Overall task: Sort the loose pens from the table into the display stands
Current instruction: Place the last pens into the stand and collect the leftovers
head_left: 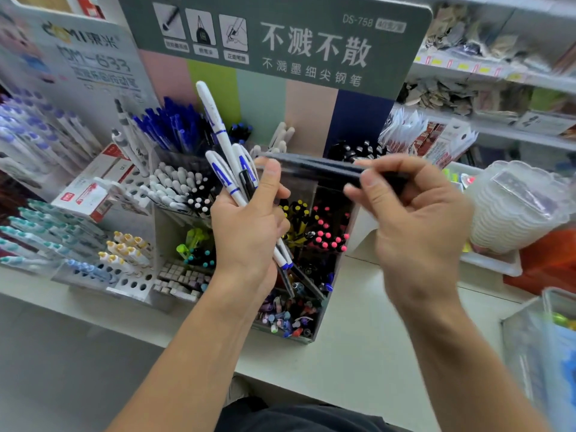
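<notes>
A dark pen [314, 168] lies crosswise between the hands, long axis left to right; the right hand [414, 213] pinches its right end, the left hand's [249, 226] thumb touches its left end while the fingers clasp a bundle of white pens [223, 151] pointing upward; the display stand [318, 335] lies directly beyond and below both hands, on the table [358, 353].

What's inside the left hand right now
The left hand grips a bundle of white pens with blue print plus one dark pen; its palm and fingers cover their middles.
</notes>
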Available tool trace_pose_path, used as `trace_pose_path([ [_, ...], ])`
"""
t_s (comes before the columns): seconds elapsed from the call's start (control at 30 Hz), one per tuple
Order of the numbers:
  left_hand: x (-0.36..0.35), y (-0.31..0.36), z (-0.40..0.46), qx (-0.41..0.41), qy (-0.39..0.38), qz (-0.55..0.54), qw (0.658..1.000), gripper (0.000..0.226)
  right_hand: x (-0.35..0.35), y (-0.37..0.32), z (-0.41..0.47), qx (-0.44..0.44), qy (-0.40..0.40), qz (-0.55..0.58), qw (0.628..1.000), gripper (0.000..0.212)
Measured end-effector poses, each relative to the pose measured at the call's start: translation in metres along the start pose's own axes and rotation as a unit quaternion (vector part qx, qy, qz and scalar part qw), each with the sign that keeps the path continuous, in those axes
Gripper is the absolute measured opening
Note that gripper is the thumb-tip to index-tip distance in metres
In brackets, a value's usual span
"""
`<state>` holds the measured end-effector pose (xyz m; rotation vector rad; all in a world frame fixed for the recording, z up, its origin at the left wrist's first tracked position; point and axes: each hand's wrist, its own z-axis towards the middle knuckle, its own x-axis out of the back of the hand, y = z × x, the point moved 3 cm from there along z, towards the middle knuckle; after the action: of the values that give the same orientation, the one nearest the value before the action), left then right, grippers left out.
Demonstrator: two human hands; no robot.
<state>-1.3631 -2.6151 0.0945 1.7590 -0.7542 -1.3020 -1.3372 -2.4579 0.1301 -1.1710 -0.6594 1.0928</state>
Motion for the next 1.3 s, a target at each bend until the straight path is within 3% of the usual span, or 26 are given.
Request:
trace_pose_path([
  [0.17, 0.005, 0.011, 0.01, 0.004, -0.043, 0.033, 0.999, 0.019, 0.033, -0.061, 0.079, 0.199, -0.099, -0.197, 0.955, 0.012],
  [0.3, 0.006, 0.009, 0.015, 0.073, -0.124, 0.092, 0.985, 0.028, 0.023, -0.085, 0.122, 0.225, -0.223, -0.369, 0.874, 0.01],
  [0.47, 0.01, 0.007, 0.012, 0.096, -0.203, 0.148, 0.963, 0.016, -0.02, -0.071, 0.127, 0.18, -0.362, -0.527, 0.747, 0.01],
  [0.53, 0.01, 0.007, 0.011, 0.111, -0.198, 0.107, 0.968, 0.028, -0.03, -0.055, 0.129, 0.119, -0.4, -0.555, 0.72, 0.01],
  [0.6, 0.009, 0.008, 0.011, 0.115, -0.181, 0.056, 0.975, 0.027, -0.038, -0.036, 0.127, 0.083, -0.421, -0.566, 0.704, 0.01],
  [0.67, 0.009, 0.009, 0.012, 0.115, -0.156, 0.003, 0.981, 0.016, -0.045, -0.021, 0.123, 0.097, -0.428, -0.582, 0.685, 0.012],
  [0.9, 0.017, 0.022, 0.024, 0.104, -0.027, -0.195, 0.975, 0.03, -0.044, 0.013, 0.079, 0.168, -0.403, -0.681, 0.588, 0.06],
  [0.97, 0.02, 0.026, 0.027, 0.098, -0.005, -0.239, 0.966, 0.032, -0.037, 0.01, 0.066, 0.211, -0.337, -0.675, 0.622, 0.064],
  [1.03, 0.023, 0.029, 0.029, 0.09, 0.018, -0.262, 0.961, 0.034, -0.03, -0.006, 0.05, 0.275, -0.247, -0.592, 0.717, 0.058],
  [1.07, 0.024, 0.03, 0.029, 0.086, 0.026, -0.273, 0.958, 0.035, -0.026, -0.013, 0.039, 0.263, -0.219, -0.53, 0.776, 0.055],
  [1.13, 0.024, 0.032, 0.03, 0.079, 0.039, -0.291, 0.953, 0.036, -0.019, -0.016, 0.015, 0.119, -0.255, -0.409, 0.868, 0.055],
  [1.2, 0.024, 0.033, 0.031, 0.072, 0.048, -0.298, 0.951, 0.036, -0.023, -0.005, -0.012, -0.05, -0.33, -0.307, 0.891, 0.055],
  [1.3, 0.022, 0.034, 0.028, 0.066, 0.056, -0.31, 0.947, 0.041, -0.033, 0.018, -0.03, -0.168, -0.289, -0.109, 0.936, 0.039],
])
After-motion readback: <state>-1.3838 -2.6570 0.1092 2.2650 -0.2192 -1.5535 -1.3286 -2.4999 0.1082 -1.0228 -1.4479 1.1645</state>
